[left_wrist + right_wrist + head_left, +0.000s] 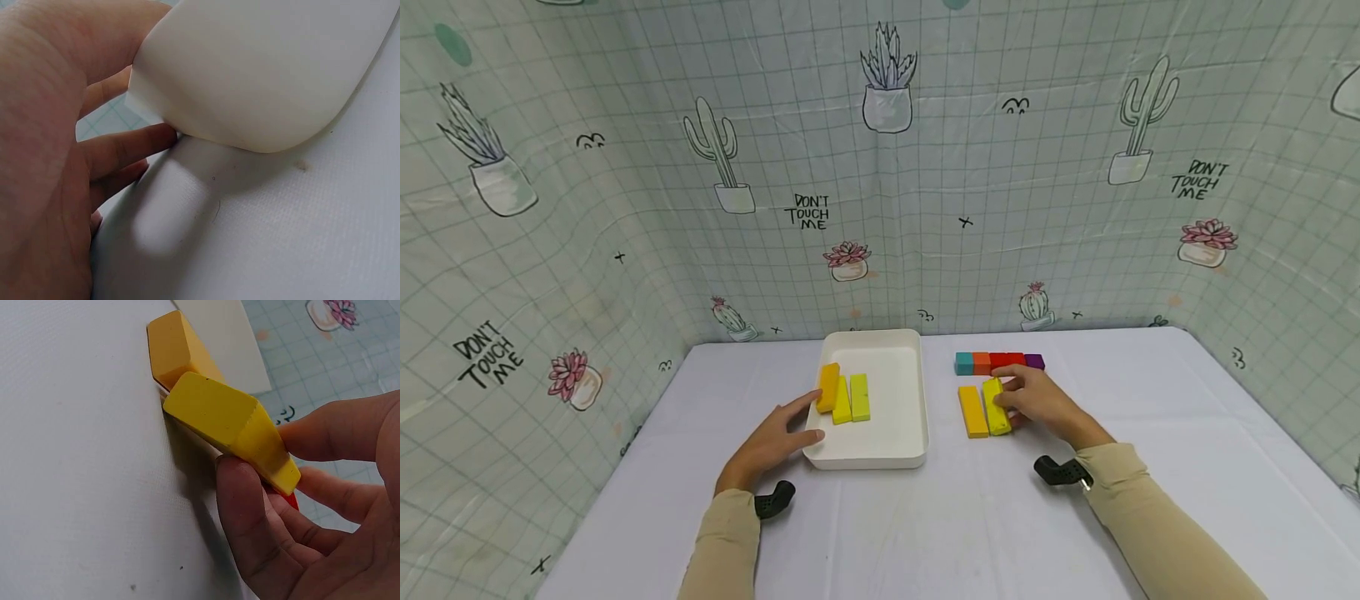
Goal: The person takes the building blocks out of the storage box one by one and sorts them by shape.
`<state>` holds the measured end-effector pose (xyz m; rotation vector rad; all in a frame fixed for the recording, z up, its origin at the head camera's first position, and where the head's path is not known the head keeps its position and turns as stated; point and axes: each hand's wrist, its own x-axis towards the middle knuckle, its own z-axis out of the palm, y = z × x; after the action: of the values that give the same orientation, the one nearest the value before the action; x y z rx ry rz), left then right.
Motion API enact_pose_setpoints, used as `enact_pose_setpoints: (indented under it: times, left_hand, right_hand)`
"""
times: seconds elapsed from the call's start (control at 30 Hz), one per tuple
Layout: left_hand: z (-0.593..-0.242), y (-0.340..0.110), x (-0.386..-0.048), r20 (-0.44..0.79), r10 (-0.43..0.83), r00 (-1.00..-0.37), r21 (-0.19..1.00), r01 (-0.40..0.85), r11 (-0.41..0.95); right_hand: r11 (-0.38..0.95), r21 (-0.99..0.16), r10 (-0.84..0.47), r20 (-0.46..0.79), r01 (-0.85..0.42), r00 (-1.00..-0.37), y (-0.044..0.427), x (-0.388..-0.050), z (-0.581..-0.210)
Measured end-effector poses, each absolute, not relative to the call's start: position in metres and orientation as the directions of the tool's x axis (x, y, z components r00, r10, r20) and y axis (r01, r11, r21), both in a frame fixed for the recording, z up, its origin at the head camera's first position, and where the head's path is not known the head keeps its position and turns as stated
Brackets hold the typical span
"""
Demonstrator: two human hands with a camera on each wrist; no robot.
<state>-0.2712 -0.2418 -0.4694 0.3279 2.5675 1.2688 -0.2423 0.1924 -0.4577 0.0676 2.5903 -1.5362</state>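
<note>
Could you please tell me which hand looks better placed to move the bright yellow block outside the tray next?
Likely the right hand: it pinches the bright yellow block. The left hand touches the left side of the white tray, across the tray from that block.

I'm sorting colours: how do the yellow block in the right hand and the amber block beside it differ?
The yellow block is lemon-coloured; the amber block, nearer orange. The right hand pinches the yellow block; the amber block lies ungripped on the table. Both are long, outside the tray.
</note>
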Motion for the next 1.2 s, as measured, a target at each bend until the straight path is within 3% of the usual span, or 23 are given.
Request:
enact_pose_setpoints:
  times: [1.2]
  left_hand:
    - [-0.471, -0.242, -0.273, -0.119, 0.315, -0.942, 0.806, 0.094, 0.585]
  right_hand:
    - [0.624, -0.767, 0.044, -0.154, 0.148, -0.987, 0.182, -0.244, -0.46]
